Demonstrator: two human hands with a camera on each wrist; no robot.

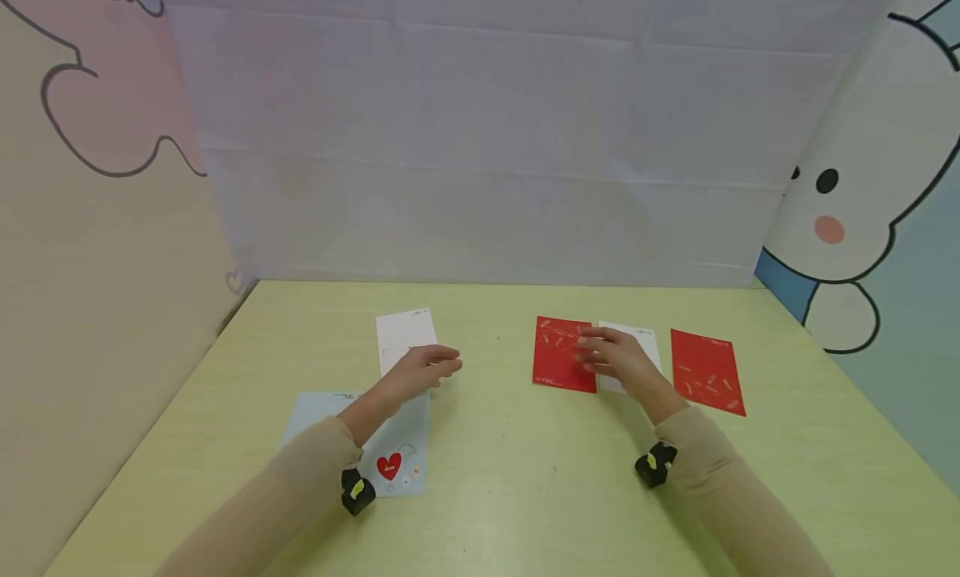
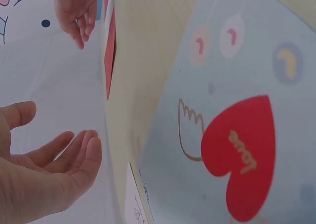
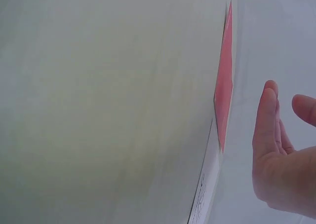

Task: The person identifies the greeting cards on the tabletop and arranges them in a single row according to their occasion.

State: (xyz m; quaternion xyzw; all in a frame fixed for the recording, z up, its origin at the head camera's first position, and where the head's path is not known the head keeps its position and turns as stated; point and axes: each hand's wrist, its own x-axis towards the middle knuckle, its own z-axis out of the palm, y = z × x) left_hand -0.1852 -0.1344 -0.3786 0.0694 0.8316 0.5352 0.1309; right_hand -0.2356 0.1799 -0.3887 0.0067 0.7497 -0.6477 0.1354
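My left hand (image 1: 422,372) hovers with relaxed fingers over a white card (image 1: 405,331) and a pale blue sheet (image 1: 405,444) with a red heart; in the left wrist view nothing lies between its thumb and fingers. On the right, my right hand (image 1: 617,357) reaches over a second white card (image 1: 643,337) and overlaps the edge of a red card (image 1: 558,356) with gold marks. Its fingers are fairly straight and hold nothing in the right wrist view. Another red card (image 1: 705,368) lies to the right of that hand.
The cards lie on a pale yellow-green table (image 1: 495,494). Behind it hangs a white sheet (image 1: 495,143). Walls with cartoon drawings stand at both sides. A black wrist camera (image 1: 357,491) sits at the left sleeve, another black camera (image 1: 656,464) at the right.
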